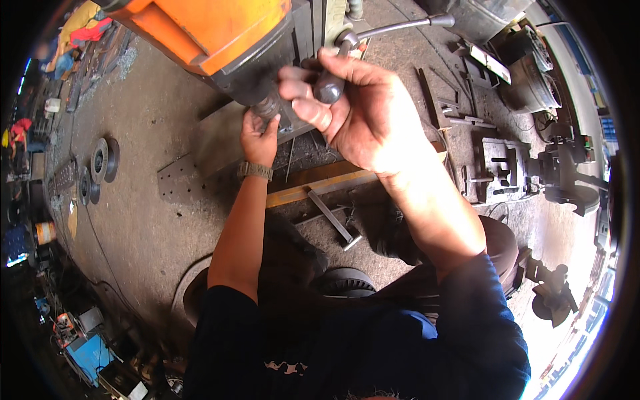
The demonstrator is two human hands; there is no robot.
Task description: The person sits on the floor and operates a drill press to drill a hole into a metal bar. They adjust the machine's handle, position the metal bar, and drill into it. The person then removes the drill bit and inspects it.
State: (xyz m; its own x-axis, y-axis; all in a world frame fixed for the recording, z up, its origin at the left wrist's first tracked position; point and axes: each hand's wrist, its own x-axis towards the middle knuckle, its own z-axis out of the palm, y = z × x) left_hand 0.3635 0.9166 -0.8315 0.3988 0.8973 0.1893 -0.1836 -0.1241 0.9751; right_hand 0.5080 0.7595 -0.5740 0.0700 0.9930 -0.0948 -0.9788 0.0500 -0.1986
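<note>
An orange drilling machine with a dark lower housing stands in front of me. Beneath that housing, my left hand, with a watch on its wrist, has its fingers closed around a dark round metal spindle end. The tool below it is partly hidden by my fingers. Raised to the right, my right hand has its fingers curled around a dark lever handle, whose rounded end shows by the palm. Its fingertips are slightly blurred. Another lever sticks out to the right from the machine's hub.
A yellow-edged steel beam crosses below my hands. In front of my feet lies a T-shaped metal bar. Metal buckets and a slotted steel block stand right. Ring-shaped parts and a blue machine are left.
</note>
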